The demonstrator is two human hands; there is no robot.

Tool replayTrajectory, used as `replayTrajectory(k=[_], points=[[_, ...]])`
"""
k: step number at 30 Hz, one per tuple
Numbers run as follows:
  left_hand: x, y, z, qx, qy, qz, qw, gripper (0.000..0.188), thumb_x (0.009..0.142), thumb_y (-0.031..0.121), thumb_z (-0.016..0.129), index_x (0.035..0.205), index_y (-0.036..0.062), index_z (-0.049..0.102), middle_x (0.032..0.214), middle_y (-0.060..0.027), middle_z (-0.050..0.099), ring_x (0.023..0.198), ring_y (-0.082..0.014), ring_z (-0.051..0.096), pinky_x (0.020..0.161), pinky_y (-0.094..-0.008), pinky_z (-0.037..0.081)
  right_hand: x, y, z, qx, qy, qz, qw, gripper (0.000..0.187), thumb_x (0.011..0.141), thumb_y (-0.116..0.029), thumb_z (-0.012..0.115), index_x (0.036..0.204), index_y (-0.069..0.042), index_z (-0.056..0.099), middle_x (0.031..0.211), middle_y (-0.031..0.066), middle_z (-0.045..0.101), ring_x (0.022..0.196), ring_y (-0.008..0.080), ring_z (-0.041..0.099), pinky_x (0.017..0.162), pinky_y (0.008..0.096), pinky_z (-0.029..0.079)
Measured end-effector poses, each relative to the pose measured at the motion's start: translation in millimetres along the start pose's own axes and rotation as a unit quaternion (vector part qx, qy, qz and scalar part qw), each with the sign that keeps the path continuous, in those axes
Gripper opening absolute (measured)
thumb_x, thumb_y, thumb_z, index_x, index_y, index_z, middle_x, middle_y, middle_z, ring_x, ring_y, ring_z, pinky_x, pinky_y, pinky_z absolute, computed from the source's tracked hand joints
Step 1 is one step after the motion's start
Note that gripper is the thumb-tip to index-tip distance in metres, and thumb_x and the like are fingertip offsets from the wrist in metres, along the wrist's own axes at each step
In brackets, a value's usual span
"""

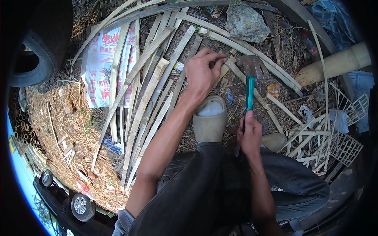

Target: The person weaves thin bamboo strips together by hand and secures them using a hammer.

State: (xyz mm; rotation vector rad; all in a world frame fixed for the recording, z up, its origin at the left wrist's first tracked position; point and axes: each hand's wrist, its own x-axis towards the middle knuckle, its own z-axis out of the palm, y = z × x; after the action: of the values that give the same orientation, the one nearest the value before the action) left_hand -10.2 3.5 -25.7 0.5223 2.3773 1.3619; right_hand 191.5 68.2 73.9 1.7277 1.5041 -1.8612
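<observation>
Left hand nearer wood strip; strip slants rightward, bodyward; fingers pinched, I cannot tell on what; right hand grips green-handled tool.

- The tool was coloured green at the handle, rust-brown at the head.
- The wooden strips were streaked cream and grey.
- At ten o'clock, a white sack was printed red.
- At two o'clock, a cloth was patterned blue plaid.

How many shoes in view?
2: one shoe in front of the person, just below the left hand in the picture; the other shoe, partly hidden, just right of the right hand.
</observation>
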Motion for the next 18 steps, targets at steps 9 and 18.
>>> replayTrajectory(k=[9, 18], points=[[-12.6, -2.5, -0.6, 0.076, 0.031, 0.075, 0.994, 0.020, 0.090, 0.015, 0.077, 0.110, 0.0129, 0.083, 0.107, -0.0093, 0.069, 0.087, -0.0263, 0.070, 0.079, -0.0371, 0.054, 28.1, 27.7, -11.4, -0.124, 0.070, -0.073, 0.987, 0.063, 0.107, -0.064, 0.046, 0.072, -0.012, 0.048, 0.058, -0.0039, 0.042, 0.046, 0.0076, 0.041, 0.042, 0.0264, 0.031], [-33.7, 9.8, 18.3, 0.155, 0.064, 0.120, 0.978, 0.038, 0.085, 0.035, 0.084, 0.118, 0.0172, 0.081, 0.137, -0.0105, 0.061, 0.126, -0.0367, 0.052, 0.105, -0.0499, 0.044, 26.1, 13.4, -18.5, -0.076, 0.053, -0.017, 0.996, 0.068, 0.104, -0.072, 0.044, 0.070, -0.013, 0.043, 0.054, -0.0042, 0.037, 0.042, 0.0078, 0.036, 0.039, 0.0279, 0.028]])
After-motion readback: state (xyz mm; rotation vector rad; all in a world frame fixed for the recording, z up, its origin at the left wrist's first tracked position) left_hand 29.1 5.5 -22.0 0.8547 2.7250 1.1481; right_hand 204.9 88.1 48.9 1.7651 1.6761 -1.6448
